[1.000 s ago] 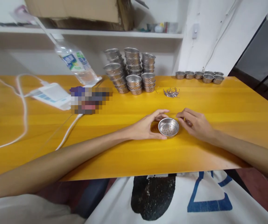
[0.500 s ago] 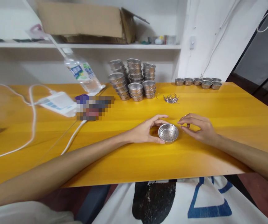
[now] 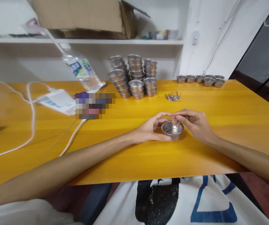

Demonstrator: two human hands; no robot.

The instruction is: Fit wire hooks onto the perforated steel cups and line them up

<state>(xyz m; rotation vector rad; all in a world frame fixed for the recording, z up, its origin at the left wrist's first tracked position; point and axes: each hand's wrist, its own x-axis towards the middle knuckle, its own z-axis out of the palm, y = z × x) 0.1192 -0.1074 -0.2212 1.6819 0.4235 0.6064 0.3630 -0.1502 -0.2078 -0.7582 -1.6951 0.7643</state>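
Observation:
A small round metal cup [image 3: 174, 134] with perforated walls stands upright on the yellow table in front of me. My left hand [image 3: 154, 127] grips it from the left, thumb at the near side and fingers round the far side. My right hand [image 3: 194, 123] is at the cup's far right rim, its thumb and fingers pinched on a thin curved metal wire. Most of that wire is hidden by the fingers. A small pile of similar curved wires [image 3: 172, 96] lies farther back on the table.
Stacks of perforated cups [image 3: 136, 89] stand at the back, and several single cups [image 3: 208, 82] sit back right. To the left are a tilted plastic bottle [image 3: 81, 70], a white box-like device [image 3: 57, 101], white cables [image 3: 32, 125] and a blurred-out item [image 3: 94, 106].
My right hand has moved left with the wire, from beside the cup to its rim. My left hand and the cup have shifted slightly right.

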